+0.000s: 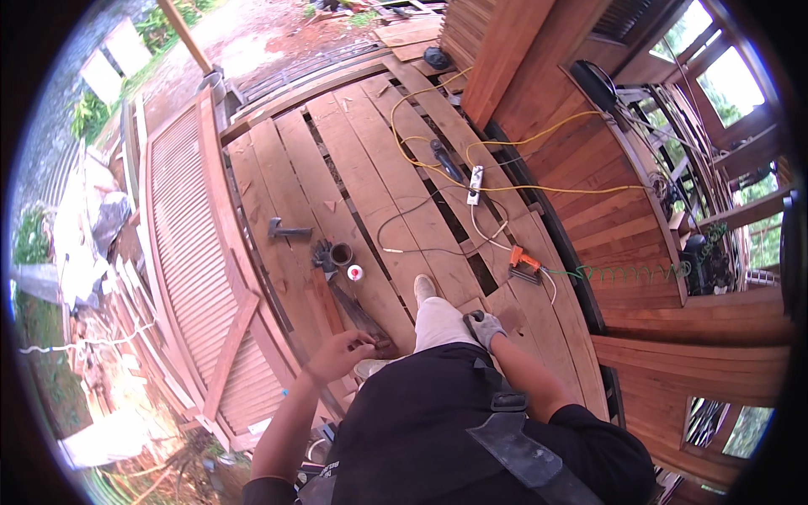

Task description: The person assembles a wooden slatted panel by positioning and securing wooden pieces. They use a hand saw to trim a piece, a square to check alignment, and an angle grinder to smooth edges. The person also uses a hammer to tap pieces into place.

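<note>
My bare left hand (338,357) is raised in front of my left side, its fingers curled together. Whether something small is in them I cannot make out. Low by my right thigh, my right hand (486,330) wears a grey glove and is closed around something dark, too hidden to name. Beyond my left hand, a reddish wood strip (323,301) and a dark strip (360,313) lie on the plank floor (362,135). Near their far ends are a dark glove (321,253), a round dark cup (341,254) and a white bottle with a red cap (355,273).
Farther left lies a dark hatchet-like tool (288,230). An angle grinder (446,160), a white power strip (475,185), looping yellow cords (555,190) and an orange nail gun (523,263) are ahead and right. Gaps run between planks. A louvred panel (185,244) flanks my left, a wooden wall (581,189) my right.
</note>
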A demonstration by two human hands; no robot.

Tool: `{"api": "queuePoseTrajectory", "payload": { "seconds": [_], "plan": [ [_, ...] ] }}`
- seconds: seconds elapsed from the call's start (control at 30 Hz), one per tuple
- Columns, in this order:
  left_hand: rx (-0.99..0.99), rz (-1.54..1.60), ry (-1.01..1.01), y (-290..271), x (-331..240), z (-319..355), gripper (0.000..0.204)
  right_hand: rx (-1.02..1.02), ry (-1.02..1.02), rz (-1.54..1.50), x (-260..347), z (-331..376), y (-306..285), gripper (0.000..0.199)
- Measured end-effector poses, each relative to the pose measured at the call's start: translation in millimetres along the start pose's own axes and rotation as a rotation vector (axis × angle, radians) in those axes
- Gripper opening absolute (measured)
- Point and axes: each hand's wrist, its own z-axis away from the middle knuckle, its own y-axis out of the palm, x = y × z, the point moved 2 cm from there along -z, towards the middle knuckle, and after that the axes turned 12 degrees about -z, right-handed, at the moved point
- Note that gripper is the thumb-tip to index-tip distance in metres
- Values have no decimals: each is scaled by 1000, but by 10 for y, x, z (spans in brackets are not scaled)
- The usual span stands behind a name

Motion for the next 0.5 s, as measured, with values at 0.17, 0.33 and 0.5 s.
{"api": "queuePoseTrajectory", "payload": {
  "seconds": [0.17,0.33,0.5],
  "plan": [
    [242,121,6,616,46,-1065,30,147,106,92,-1222,-309,40,40],
    [188,-123,-6,978,-213,-2050,33,543,589,236,-2156,-1001,200,45],
    [71,-210,275,1293,-458,-3255,39,784,190,466,-1394,-2741,44,51]
  ]
}}
